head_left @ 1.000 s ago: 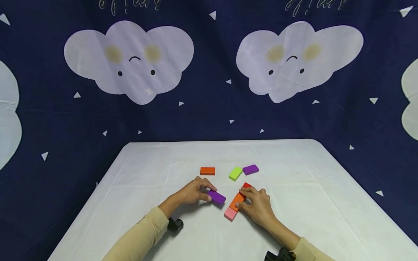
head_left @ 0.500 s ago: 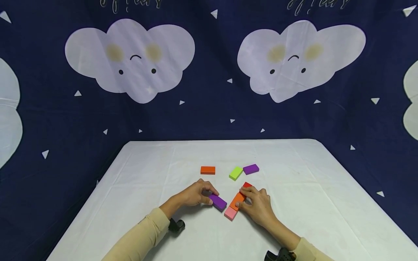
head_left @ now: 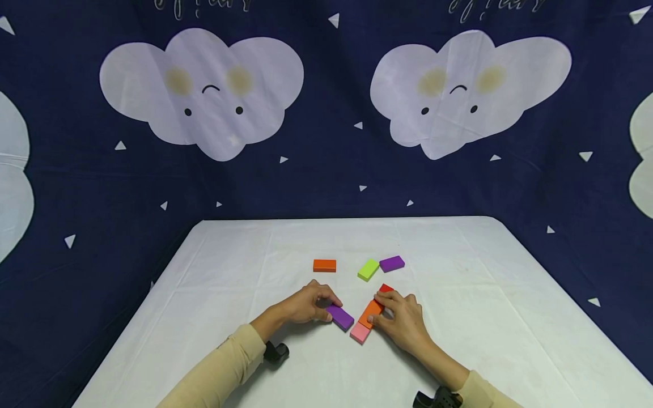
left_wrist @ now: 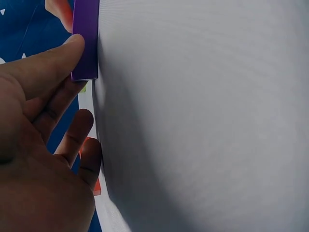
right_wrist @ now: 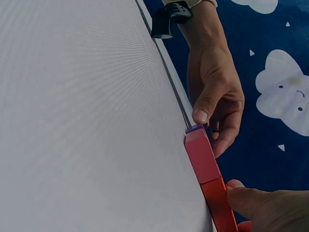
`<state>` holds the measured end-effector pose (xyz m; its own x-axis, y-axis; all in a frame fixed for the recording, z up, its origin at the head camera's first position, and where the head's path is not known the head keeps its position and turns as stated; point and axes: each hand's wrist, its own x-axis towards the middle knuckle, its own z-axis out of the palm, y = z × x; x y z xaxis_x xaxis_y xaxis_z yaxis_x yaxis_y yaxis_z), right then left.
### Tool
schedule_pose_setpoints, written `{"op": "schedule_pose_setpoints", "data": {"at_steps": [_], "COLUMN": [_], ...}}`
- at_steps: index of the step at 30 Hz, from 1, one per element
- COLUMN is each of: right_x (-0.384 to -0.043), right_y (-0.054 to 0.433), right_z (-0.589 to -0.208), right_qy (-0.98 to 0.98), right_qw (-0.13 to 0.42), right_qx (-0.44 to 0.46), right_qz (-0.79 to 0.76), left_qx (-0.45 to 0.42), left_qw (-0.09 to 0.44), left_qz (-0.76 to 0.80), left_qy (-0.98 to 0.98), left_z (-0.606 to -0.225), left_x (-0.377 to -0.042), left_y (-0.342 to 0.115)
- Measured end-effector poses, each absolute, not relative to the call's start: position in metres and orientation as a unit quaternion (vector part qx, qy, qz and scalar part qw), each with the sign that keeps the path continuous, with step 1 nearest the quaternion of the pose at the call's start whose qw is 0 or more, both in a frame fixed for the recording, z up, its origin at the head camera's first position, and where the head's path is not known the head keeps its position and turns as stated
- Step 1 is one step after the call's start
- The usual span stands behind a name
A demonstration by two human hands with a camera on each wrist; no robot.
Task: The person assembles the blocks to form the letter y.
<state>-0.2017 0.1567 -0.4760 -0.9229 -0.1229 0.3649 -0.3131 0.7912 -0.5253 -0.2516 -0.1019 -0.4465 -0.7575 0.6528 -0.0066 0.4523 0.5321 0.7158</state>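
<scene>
My left hand (head_left: 307,303) pinches one end of a purple block (head_left: 340,318) between thumb and fingers. In the left wrist view the thumb lies on the side of that purple block (left_wrist: 86,43). To its right, a slanted row joins a pink block (head_left: 360,333), an orange block (head_left: 369,314) and a red block (head_left: 386,288) end to end on the white table. Thumb and fingers of my right hand (head_left: 402,321) grip the row at the orange block, partly covering it and the red one. The right wrist view has the pink block (right_wrist: 202,157) nearest the left hand.
Farther back lie another orange block (head_left: 324,266), a lime green block (head_left: 368,270) and a second purple block (head_left: 391,264), the last two nearly corner to corner. A navy cloth with clouds (head_left: 201,93) hangs behind the white table (head_left: 245,243).
My left hand has shifted slightly toward the near side and right, and the purple block in it has turned a little, its free end nearer the pink block. The right hand has stayed put.
</scene>
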Motion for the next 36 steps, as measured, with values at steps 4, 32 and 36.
{"op": "schedule_pose_setpoints", "data": {"at_steps": [4,32,36], "right_x": [-0.201,-0.201,-0.201], "right_y": [0.156,0.156,0.156], "right_z": [-0.475,-0.477,-0.477], "right_qy": [-0.933,-0.929,-0.93], "right_qw": [0.153,0.174,0.17], "right_qx": [0.117,0.124,0.124], "right_qz": [0.303,0.301,0.3], "left_qx": [0.316,0.085,0.077], "left_qw": [0.146,-0.06,-0.076], "left_qz": [0.384,0.475,0.459], "left_qy": [0.855,0.874,0.882], "left_z": [-0.445,-0.46,-0.462], "left_x": [-0.25,-0.204,-0.203], "left_y": [-0.103,-0.075,-0.073]}}
